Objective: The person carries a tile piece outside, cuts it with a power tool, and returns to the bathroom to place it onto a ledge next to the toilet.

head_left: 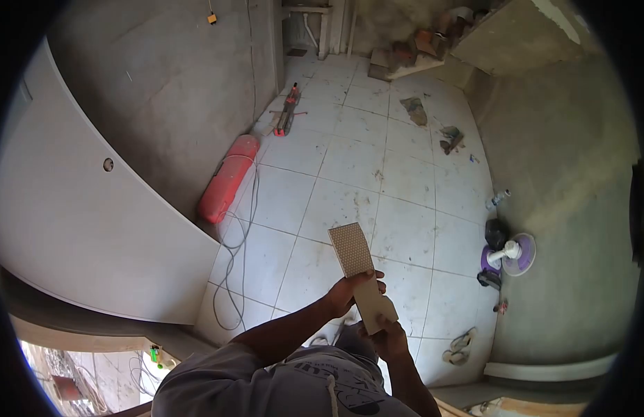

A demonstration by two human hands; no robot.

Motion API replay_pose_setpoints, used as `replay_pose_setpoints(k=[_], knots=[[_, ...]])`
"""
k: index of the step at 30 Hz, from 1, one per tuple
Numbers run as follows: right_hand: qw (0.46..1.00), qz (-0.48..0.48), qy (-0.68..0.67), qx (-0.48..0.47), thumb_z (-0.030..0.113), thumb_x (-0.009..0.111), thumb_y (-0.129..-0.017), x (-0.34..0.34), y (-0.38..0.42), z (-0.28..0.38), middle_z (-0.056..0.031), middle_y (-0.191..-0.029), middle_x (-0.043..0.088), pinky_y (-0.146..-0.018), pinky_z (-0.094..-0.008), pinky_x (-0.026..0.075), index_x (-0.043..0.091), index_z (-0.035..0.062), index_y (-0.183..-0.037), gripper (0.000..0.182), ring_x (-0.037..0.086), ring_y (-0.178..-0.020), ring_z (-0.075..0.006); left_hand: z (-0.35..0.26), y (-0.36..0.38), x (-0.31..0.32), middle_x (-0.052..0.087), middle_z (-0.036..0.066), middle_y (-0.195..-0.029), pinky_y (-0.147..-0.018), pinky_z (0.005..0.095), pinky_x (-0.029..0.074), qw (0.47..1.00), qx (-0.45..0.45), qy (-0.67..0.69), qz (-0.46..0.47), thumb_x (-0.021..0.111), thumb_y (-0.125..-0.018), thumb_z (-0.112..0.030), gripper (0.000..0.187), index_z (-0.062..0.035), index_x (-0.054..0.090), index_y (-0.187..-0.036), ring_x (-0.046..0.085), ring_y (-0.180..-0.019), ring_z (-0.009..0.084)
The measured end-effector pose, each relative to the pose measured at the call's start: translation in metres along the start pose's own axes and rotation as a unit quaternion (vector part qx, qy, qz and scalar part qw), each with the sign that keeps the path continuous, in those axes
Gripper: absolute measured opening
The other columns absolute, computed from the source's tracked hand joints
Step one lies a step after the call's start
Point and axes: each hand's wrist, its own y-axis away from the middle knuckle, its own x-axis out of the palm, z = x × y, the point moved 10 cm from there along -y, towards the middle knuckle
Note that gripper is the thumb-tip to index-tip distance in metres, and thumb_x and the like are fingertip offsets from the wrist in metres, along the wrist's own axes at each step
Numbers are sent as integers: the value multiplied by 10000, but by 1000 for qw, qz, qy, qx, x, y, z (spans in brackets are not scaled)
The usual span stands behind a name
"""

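Note:
A long, narrow strip of ceramic tile [351, 251] is held in front of my body, its dotted, textured face partly showing at the far end. Around the middle of the strip, my left hand [352, 288] has its fingers closed at the edges. My right hand [389, 338] grips the near end with its thumb on top. The near half looks plain beige, and its lower right corner is uneven. White floor tiles lie below the strip.
A red case [228, 179] with a grey cable [233, 278] stands by the left wall. Beyond it sits a red tile cutter [287, 115]. A white and purple fan [517, 254] and sandals [460, 346] are at the right. A white door [92, 215] fills the left.

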Motion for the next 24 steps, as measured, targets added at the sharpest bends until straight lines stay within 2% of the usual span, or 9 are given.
replay_pose_setpoints(k=[5,7,9,11,13,16,19,21,24], knots=[[999,12,-17,50,351,643,-924,3,-169,40,-158,-1057,657,-772,-417,565,476,-8,-1314,556,678,-888,-275,-73,-108,-104,641,161,-1117,-955,432,507,996,10,50,-79,577,-980,-392,499,8,514,-1273,634,-1060,285],[984,39,7,172,328,622,-931,19,-234,52,-159,-1114,629,-839,-419,535,470,-7,-1327,541,650,-954,-262,-110,-147,-150,637,168,-1125,-969,442,506,987,21,90,-134,582,-981,-367,455,-4,521,-1250,632,-1066,290],[981,32,43,185,316,605,-936,45,-300,95,-162,-1153,601,-886,-409,504,462,-21,-1328,536,619,-996,-252,-171,-176,-171,626,182,-1159,-986,462,501,975,38,115,-187,587,-981,-344,416,-11,529,-1223,622,-1103,303],[972,78,15,219,237,587,-950,81,-378,128,-181,-948,651,-745,-376,547,518,-94,-1221,433,667,-807,-278,-252,-196,-189,607,185,-1212,-1003,481,489,960,88,78,-253,577,-989,-326,380,-17,536,-1206,607,-1145,313],[955,147,82,243,254,594,-954,108,-464,159,-172,-926,663,-733,-372,551,554,-109,-1165,422,671,-790,-274,-323,-229,-219,590,178,-1255,-1022,481,475,956,131,52,-257,572,-984,-371,465,-6,518,-1265,596,-1173,318],[939,218,211,162,302,611,-952,150,-588,200,-171,-901,690,-699,-370,563,582,-139,-1118,472,695,-768,-269,-401,-298,-264,590,178,-1256,-1031,471,462,955,186,61,-223,564,-971,-429,581,7,477,-1344,594,-1168,315],[942,175,208,195,300,601,-955,167,-736,242,-181,-904,699,-706,-377,568,608,-130,-1102,454,702,-759,-278,-486,-409,-342,595,205,-1220,-1025,461,459,934,241,195,-179,579,-953,-392,584,32,466,-1339,590,-1157,332],[955,115,177,210,267,585,-957,166,-803,271,-181,-905,693,-729,-370,563,605,-128,-1131,432,697,-754,-270,-539,-476,-376,618,207,-1175,-1019,470,463,935,233,205,-168,574,-965,-380,550,26,471,-1322,608,-1120,332],[928,158,307,140,288,574,-961,167,-894,337,-181,-934,666,-736,-374,541,547,-100,-1199,456,679,-813,-266,-602,-582,-388,633,206,-1153,-996,478,477,967,102,173,-154,565,-976,-394,494,-6,495,-1273,622,-1091,342]])
